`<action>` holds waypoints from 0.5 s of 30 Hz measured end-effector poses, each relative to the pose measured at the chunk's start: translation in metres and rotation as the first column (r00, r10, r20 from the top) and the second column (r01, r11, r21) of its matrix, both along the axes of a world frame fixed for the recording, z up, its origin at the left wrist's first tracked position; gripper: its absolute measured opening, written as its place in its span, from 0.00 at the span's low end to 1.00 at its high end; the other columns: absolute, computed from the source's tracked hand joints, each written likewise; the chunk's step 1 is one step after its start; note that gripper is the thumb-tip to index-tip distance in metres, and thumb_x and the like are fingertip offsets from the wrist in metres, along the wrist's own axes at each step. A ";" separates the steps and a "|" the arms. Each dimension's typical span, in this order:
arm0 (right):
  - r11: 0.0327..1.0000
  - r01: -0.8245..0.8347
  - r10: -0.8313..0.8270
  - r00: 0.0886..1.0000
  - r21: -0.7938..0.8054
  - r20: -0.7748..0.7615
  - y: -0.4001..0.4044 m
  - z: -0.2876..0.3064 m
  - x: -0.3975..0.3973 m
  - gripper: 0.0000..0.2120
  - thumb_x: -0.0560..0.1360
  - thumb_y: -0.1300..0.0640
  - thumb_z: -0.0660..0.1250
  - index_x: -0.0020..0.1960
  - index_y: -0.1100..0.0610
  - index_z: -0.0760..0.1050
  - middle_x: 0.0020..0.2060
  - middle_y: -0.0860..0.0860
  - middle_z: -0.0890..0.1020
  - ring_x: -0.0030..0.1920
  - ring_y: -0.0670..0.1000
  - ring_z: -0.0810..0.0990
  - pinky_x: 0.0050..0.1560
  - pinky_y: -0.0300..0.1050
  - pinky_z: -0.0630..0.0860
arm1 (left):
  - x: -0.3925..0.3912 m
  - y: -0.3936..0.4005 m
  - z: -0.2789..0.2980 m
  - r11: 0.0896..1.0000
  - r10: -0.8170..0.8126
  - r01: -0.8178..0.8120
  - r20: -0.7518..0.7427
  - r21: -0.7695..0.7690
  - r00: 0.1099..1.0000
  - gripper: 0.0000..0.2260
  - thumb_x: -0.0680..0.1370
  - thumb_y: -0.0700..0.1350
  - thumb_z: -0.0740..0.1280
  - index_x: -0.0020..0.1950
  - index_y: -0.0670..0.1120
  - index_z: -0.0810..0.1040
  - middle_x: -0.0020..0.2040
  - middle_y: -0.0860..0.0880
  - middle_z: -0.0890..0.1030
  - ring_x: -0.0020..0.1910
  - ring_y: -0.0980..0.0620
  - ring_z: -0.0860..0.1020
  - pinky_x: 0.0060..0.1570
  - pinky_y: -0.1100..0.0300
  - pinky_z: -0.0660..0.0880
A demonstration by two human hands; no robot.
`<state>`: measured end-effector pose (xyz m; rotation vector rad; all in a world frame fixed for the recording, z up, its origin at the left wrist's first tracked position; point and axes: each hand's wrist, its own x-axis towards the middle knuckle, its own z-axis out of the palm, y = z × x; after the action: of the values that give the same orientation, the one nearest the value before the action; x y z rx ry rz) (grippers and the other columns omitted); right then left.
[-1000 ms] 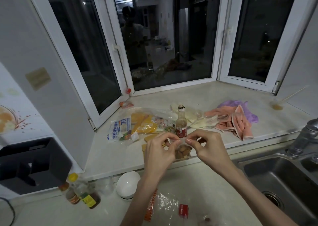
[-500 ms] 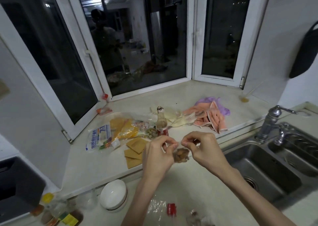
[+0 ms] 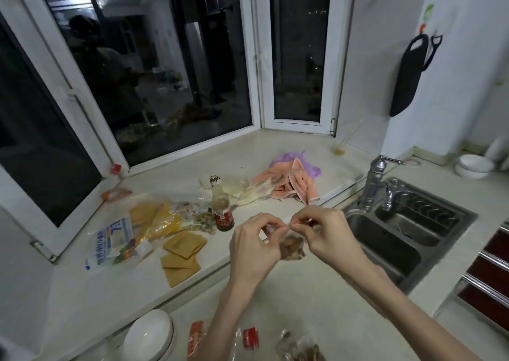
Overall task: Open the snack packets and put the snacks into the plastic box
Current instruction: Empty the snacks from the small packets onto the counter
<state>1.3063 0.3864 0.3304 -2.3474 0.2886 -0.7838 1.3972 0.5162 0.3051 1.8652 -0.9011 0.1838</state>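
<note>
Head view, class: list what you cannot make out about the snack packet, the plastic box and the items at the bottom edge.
- Snack packet: its top edge is hidden by the fingers of the left hand and right hand; whether it is torn open cannot be told.
- Plastic box: none can be identified in the head view.
- Clear wrappers: cut off by the bottom edge, blurred.
- Bottle label: too small.

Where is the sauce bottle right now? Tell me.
In the head view the sauce bottle stands upright on the window ledge, left of centre, just behind the left hand, with the pink cloth to its right.
</note>
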 end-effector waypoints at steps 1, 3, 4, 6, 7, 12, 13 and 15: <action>1.000 0.014 -0.014 1.000 -0.006 -0.007 -0.002 -0.001 -0.003 0.06 0.70 0.63 0.71 0.38 0.53 0.80 0.34 0.44 0.81 0.37 0.43 0.78 0.40 0.34 0.73 | -0.001 -0.003 -0.001 1.000 -0.014 0.014 -0.009 -0.003 1.000 0.02 0.71 0.47 0.71 0.38 0.52 0.80 0.37 0.60 0.80 0.38 0.58 0.78 0.40 0.53 0.76; 0.997 0.077 -0.077 0.997 -0.025 -0.020 -0.006 -0.005 -0.009 0.06 0.70 0.63 0.71 0.37 0.53 0.80 0.33 0.43 0.81 0.36 0.40 0.77 0.38 0.31 0.72 | -0.004 -0.009 -0.004 0.999 -0.041 0.041 -0.018 -0.002 0.999 0.03 0.71 0.46 0.71 0.38 0.52 0.79 0.37 0.59 0.80 0.38 0.58 0.78 0.40 0.53 0.76; 0.993 0.118 -0.119 0.993 -0.029 -0.023 -0.007 -0.007 -0.012 0.06 0.69 0.63 0.70 0.36 0.53 0.79 0.32 0.43 0.80 0.35 0.39 0.76 0.37 0.29 0.71 | -0.006 -0.012 -0.005 0.999 -0.053 0.053 -0.012 0.001 0.999 0.03 0.71 0.46 0.71 0.38 0.52 0.79 0.37 0.59 0.80 0.38 0.58 0.78 0.39 0.53 0.76; 0.983 0.182 -0.182 0.983 -0.011 -0.012 -0.009 -0.009 -0.017 0.06 0.68 0.63 0.70 0.35 0.54 0.79 0.30 0.43 0.79 0.33 0.39 0.76 0.35 0.29 0.70 | -0.009 -0.019 -0.007 0.997 -0.079 0.078 0.009 0.006 0.997 0.02 0.71 0.48 0.69 0.39 0.52 0.78 0.38 0.60 0.80 0.38 0.59 0.78 0.39 0.54 0.76; 0.980 0.198 -0.198 0.980 0.006 -0.008 -0.010 -0.009 -0.019 0.05 0.68 0.62 0.71 0.35 0.55 0.79 0.30 0.43 0.79 0.33 0.39 0.76 0.35 0.29 0.70 | -0.010 -0.022 -0.008 0.995 -0.099 0.098 0.017 0.010 0.995 0.02 0.72 0.48 0.69 0.40 0.53 0.78 0.38 0.60 0.80 0.38 0.58 0.78 0.40 0.54 0.76; 0.983 0.182 -0.180 0.982 0.026 -0.057 -0.020 -0.010 -0.031 0.05 0.68 0.58 0.72 0.34 0.54 0.78 0.28 0.44 0.79 0.31 0.39 0.76 0.32 0.28 0.67 | -0.015 -0.032 -0.015 0.988 -0.155 0.154 0.049 0.032 0.987 0.03 0.71 0.46 0.70 0.40 0.54 0.78 0.38 0.60 0.80 0.37 0.57 0.77 0.38 0.56 0.75; 0.982 0.188 -0.186 0.980 0.019 -0.066 -0.023 -0.012 -0.033 0.05 0.68 0.58 0.72 0.34 0.54 0.79 0.29 0.45 0.80 0.30 0.40 0.76 0.32 0.29 0.67 | -0.016 -0.034 -0.016 0.990 -0.142 0.141 0.040 0.028 0.989 0.04 0.70 0.46 0.70 0.39 0.55 0.78 0.37 0.61 0.80 0.36 0.58 0.77 0.37 0.59 0.74; 0.979 0.205 -0.204 0.976 0.015 -0.072 -0.027 -0.015 -0.036 0.05 0.69 0.59 0.71 0.35 0.56 0.79 0.30 0.47 0.81 0.31 0.43 0.76 0.33 0.32 0.68 | -0.018 -0.039 -0.020 0.993 -0.119 0.119 -0.006 0.015 0.993 0.04 0.69 0.48 0.71 0.37 0.57 0.79 0.36 0.62 0.81 0.36 0.61 0.78 0.36 0.65 0.72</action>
<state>1.2703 0.3595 0.3151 -2.3522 0.5741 -0.7907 1.3796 0.4770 0.2852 1.8193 -1.0101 0.0993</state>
